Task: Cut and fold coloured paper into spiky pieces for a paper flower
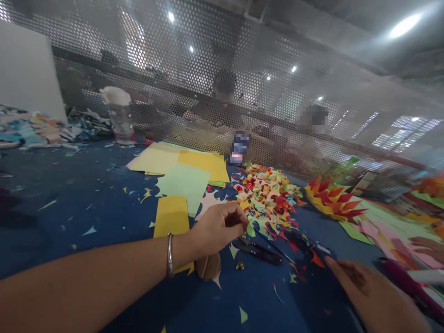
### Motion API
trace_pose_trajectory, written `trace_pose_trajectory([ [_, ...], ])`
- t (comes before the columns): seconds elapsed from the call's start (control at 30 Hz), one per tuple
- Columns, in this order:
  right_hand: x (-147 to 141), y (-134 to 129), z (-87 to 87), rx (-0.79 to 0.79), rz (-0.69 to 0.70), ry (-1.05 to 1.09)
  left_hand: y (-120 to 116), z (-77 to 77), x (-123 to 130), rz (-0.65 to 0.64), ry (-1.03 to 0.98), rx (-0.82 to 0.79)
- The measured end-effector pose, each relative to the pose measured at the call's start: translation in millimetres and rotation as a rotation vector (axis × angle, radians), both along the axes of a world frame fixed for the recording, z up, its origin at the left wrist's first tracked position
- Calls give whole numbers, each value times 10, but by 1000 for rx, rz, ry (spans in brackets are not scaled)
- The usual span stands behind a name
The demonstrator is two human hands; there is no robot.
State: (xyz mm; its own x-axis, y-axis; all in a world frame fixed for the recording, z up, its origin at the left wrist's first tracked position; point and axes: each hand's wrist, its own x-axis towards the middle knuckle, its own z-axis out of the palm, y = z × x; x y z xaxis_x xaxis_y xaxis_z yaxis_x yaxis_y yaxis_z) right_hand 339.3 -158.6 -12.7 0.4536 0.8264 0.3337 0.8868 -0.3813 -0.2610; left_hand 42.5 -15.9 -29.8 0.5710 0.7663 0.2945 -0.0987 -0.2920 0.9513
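Note:
My left hand point(222, 226), with a bangle at the wrist, is pinched on a small light green paper piece point(251, 227) beside the heap of paper cut-outs point(268, 189). Below its fingertips lie dark-handled scissors point(260, 252), and a round brown object point(208, 267) sits under the wrist. A yellow paper strip point(171, 215) is partly covered by the forearm. At the lower right, my right hand point(376, 291) is closed around something dark, too blurred to name. An orange paper scrap point(317, 260) shows close to its fingertips.
Yellow and green paper sheets point(204, 162) lie behind the left hand. A phone point(239, 148) leans by the perforated screen point(194, 83). A lidded cup point(120, 115) stands back left. An orange and yellow folded-paper piece point(331, 199) and another person's hand point(428, 247) are on the right.

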Motion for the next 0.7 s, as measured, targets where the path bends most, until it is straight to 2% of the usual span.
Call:
trace_pose_trajectory([
  [0.03, -86, -29, 4, 4, -14, -29, 1, 9, 1, 6, -5, 2],
  [0.07, -201, -48, 12, 19, 45, -28, 2, 18, 2, 16, -5, 5],
  [0.13, -492, -42, 36, 53, 302, 22, 7, 33, 6, 40, -6, 11],
  [0.2, -812, 27, 77, -48, 577, 84, 8, 46, 7, 57, -11, 16],
  [0.3, -1194, 203, 146, -173, 800, 133, -4, 74, -4, 70, -13, 31],
  [0.43, -1401, 401, 181, -282, 861, 158, -26, 107, -29, 87, 15, 57],
  [0.7, -1425, 508, 134, -317, 917, 212, 2, 75, -25, 74, 50, 75],
])
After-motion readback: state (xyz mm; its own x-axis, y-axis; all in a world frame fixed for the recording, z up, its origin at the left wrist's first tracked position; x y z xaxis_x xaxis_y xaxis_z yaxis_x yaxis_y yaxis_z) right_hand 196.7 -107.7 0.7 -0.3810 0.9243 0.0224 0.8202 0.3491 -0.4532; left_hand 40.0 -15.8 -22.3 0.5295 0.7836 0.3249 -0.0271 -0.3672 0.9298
